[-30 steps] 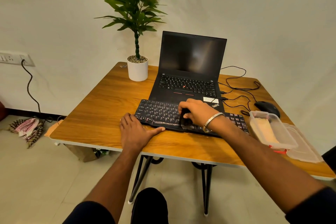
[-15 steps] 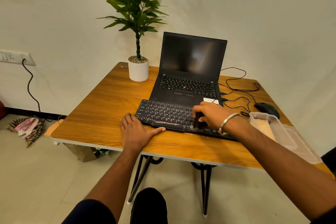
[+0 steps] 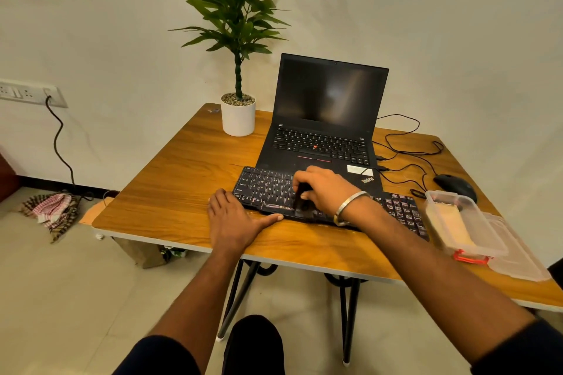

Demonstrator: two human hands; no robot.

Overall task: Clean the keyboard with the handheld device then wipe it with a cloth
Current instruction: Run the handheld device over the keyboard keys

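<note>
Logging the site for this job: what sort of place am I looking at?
Probably a home or small-office desk corner: an open laptop and external keyboard on a wooden table, a potted plant against a bare wall, a wall socket with a cable.

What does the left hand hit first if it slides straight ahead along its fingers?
Likely the external keyboard's near-left corner: the left hand's fingertips point up-table right beside it. They may just clear its left end, then bare table.
</note>
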